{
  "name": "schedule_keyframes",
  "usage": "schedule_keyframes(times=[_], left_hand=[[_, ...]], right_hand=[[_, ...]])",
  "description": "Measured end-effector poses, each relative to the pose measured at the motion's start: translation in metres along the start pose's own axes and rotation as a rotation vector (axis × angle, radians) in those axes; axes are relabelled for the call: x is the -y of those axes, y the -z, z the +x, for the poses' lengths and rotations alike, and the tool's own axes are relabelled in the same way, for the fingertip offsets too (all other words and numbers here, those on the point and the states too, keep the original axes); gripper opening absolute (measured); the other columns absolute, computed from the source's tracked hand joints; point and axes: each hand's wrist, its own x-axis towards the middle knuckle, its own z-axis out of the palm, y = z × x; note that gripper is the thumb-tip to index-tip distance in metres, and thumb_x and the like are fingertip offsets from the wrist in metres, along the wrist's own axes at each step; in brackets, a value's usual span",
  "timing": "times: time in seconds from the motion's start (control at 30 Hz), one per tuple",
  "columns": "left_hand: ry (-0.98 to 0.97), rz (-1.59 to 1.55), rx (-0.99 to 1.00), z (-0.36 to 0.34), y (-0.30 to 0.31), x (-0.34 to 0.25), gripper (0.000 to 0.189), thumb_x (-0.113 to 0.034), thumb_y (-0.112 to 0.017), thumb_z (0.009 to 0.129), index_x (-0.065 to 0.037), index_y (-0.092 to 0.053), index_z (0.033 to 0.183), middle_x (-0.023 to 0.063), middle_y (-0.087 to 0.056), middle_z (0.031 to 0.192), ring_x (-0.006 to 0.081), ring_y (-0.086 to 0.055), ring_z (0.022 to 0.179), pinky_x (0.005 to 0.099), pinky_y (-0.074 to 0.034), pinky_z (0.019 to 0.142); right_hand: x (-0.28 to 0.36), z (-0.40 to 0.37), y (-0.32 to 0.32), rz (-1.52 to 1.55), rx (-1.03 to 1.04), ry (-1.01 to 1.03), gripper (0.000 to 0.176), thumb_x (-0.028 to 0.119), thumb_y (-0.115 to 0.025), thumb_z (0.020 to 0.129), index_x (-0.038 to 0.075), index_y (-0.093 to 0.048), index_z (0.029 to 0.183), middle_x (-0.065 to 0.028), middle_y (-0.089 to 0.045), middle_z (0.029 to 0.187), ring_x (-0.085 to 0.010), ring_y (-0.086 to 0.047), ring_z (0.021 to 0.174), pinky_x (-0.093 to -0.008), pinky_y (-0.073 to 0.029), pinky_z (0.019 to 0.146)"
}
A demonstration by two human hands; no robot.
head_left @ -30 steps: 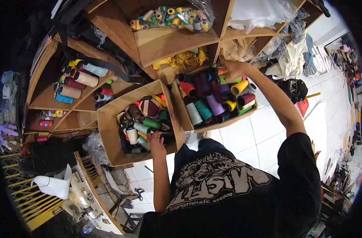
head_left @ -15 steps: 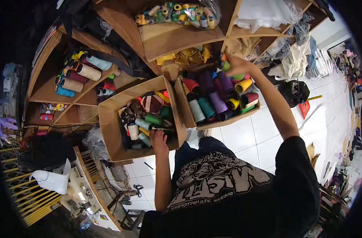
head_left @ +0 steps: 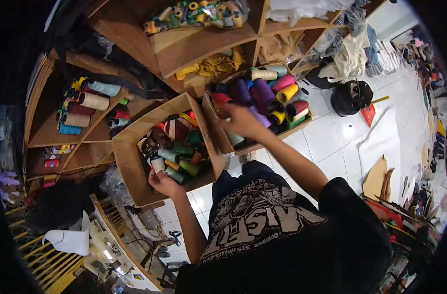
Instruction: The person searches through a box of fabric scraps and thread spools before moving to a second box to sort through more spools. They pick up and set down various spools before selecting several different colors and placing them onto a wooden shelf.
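One black shirt (head_left: 287,259) with pale lettering is nearest, and two bare arms reach forward from it towards two open cardboard boxes full of thread spools. The left hand (head_left: 165,183) is inside the near side of the left box (head_left: 128,166), its fingers partly bent and fingertips at the lower end of a cream spool (head_left: 158,164); I cannot tell whether they grip it. Beside that spool lie a pale green spool (head_left: 167,155) and other green ones, with dark and maroon things behind them.

The right hand (head_left: 244,122) is over the left part of the right box (head_left: 217,125), next to the wall facing the other box. It is blurred, so I cannot tell whether its fingers are closed on anything. Just beyond it is a red spool (head_left: 220,98); further in that box lie purple spools (head_left: 263,93), a yellow spool (head_left: 287,93), a pink spool (head_left: 283,82) and, at the far end, a beige spool (head_left: 263,74).

White floor tiles (head_left: 326,134) show to the right of the boxes. Behind them are wooden shelves (head_left: 199,51), with more spools (head_left: 94,101) at left, yellow cloth (head_left: 211,64) in the middle and a clear bag of small spools (head_left: 199,13) higher up. Off to the right a black bag (head_left: 351,100) sits on the floor.
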Motion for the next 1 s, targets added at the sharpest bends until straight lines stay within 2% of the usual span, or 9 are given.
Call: schedule_keyframes(times=[0.07,0.1,0.13,0.27,0.43,0.5,0.67,0.83,1.0], left_hand=[[-0.074,0.032,0.106,-0.014,-0.016,-0.01,0.027,-0.002,-0.05,0.083,-0.003,-0.048,0.11,0.0088,-0.05,0.106,0.0178,-0.05,0.093,0.0295,-0.042,0.08],[-0.266,0.089,0.161,-0.005,-0.017,0.016,0.029,-0.001,-0.051,0.081,-0.003,-0.049,0.11,0.0076,-0.051,0.101,0.0168,-0.05,0.089,0.0284,-0.042,0.08],[-0.203,0.115,0.254,-0.015,-0.03,0.006,0.029,-0.001,-0.051,0.081,-0.002,-0.05,0.111,0.0069,-0.051,0.098,0.0164,-0.05,0.088,0.0278,-0.042,0.08],[-0.201,0.066,0.849,-0.069,-0.122,-0.023,0.031,0.003,-0.054,0.079,-0.002,-0.055,0.109,0.0073,-0.054,0.098,0.0149,-0.054,0.088,0.0252,-0.045,0.08],[-0.817,0.345,1.432,-0.173,-0.245,-0.08,0.038,-0.015,-0.067,0.075,-0.004,-0.053,0.109,0.0171,-0.053,0.109,0.0346,-0.052,0.105,0.0416,-0.044,0.087],[-1.146,0.604,1.406,-0.205,-0.278,-0.08,0.041,-0.021,-0.068,0.075,-0.001,-0.052,0.107,0.0176,-0.053,0.112,0.0347,-0.053,0.104,0.0434,-0.044,0.086],[-1.342,1.055,1.401,-0.239,-0.321,-0.03,0.034,-0.018,-0.06,0.079,0.002,-0.054,0.106,0.0188,-0.06,0.103,0.0341,-0.057,0.1,0.044,-0.044,0.088],[-1.238,0.859,1.368,-0.24,-0.312,-0.058,0.037,-0.015,-0.058,0.079,0.002,-0.052,0.111,0.0204,-0.06,0.1,0.0353,-0.059,0.094,0.0421,-0.048,0.08],[-0.916,0.419,1.046,-0.175,-0.236,-0.125,0.045,-0.012,-0.057,0.079,-0.002,-0.046,0.122,0.0218,-0.057,0.105,0.0396,-0.056,0.095,0.0436,-0.046,0.082]], right_hand=[[-0.014,-0.014,0.047,0.001,-0.27,-0.009,0.03,0.017,-0.065,0.079,0.001,-0.061,0.104,-0.0134,-0.064,0.088,-0.0203,-0.063,0.082,-0.0323,-0.05,0.072],[-0.014,-0.024,0.072,0.016,-0.371,-0.139,0.026,0.011,-0.061,0.076,0.0,-0.061,0.1,-0.0163,-0.063,0.088,-0.0236,-0.064,0.079,-0.0321,-0.05,0.072],[-0.017,-0.039,0.092,0.007,-0.513,-0.176,0.027,0.009,-0.061,0.075,0.001,-0.06,0.101,-0.0154,-0.063,0.088,-0.0236,-0.063,0.08,-0.0316,-0.05,0.072],[-0.076,-0.098,0.15,-0.385,-0.561,-0.176,0.054,0.005,-0.066,0.063,0.007,-0.054,0.115,-0.0163,-0.056,0.109,-0.0336,-0.054,0.102,-0.04,-0.043,0.084],[-0.103,-0.132,0.133,-0.537,-0.504,-0.2,0.071,0.002,-0.069,0.052,0.021,-0.053,0.119,-0.0155,-0.045,0.123,-0.037,-0.041,0.116,-0.0454,-0.033,0.097],[-0.118,-0.131,0.12,-0.579,-0.502,-0.177,0.065,0.002,-0.07,0.054,0.022,-0.057,0.114,-0.0136,-0.045,0.123,-0.0365,-0.042,0.114,-0.0451,-0.038,0.094],[-0.11,-0.125,0.111,-0.604,-0.551,-0.2,0.053,0.006,-0.067,0.063,0.019,-0.056,0.114,-0.0101,-0.047,0.121,-0.0338,-0.042,0.116,-0.0466,-0.036,0.093],[-0.117,-0.132,0.111,-0.659,-0.579,-0.185,0.054,0.007,-0.067,0.063,0.014,-0.053,0.115,-0.0092,-0.048,0.122,-0.0323,-0.042,0.116,-0.0458,-0.037,0.092],[-0.089,-0.135,0.118,-0.197,-0.865,-0.076,0.049,0.01,-0.07,0.073,0.001,-0.05,0.117,-0.0147,-0.058,0.109,-0.0274,-0.058,0.098,-0.0354,-0.046,0.084]])
